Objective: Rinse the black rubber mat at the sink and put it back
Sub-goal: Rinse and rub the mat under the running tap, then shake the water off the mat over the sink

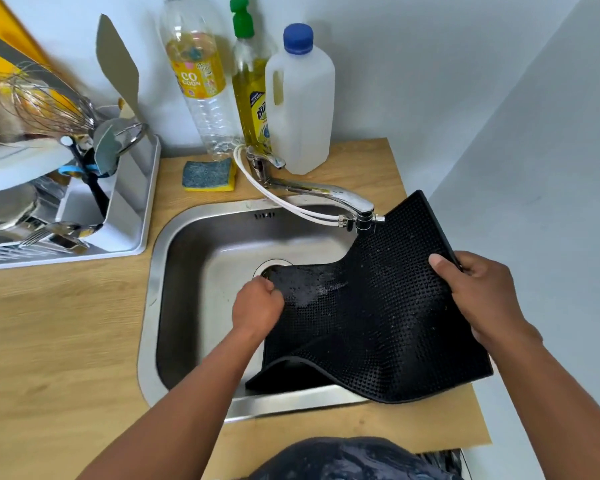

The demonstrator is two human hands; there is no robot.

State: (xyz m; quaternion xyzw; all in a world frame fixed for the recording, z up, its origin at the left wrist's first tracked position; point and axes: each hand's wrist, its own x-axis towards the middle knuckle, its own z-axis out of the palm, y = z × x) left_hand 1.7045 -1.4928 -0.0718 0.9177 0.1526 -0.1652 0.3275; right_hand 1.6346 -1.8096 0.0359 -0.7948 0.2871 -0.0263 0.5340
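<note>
The black rubber mat (378, 317), studded on its upper face, hangs bent over the right half of the steel sink (194, 306). Its left end dips into the basin near the drain, and its right end rises above the counter. My left hand (257, 306) grips the mat's left edge inside the basin. My right hand (478, 289) holds the raised right edge, thumb on top. The tap's spout (361, 213) ends just above the mat's upper part. No running water shows. White specks lie on the wet patch near my left hand.
A dish rack (84, 202) with cutlery and a whisk stands on the wooden counter to the left. Behind the sink are a sponge (208, 174), a clear bottle (198, 74), a yellow dish soap bottle (250, 88) and a white jug (300, 98). A wall runs close on the right.
</note>
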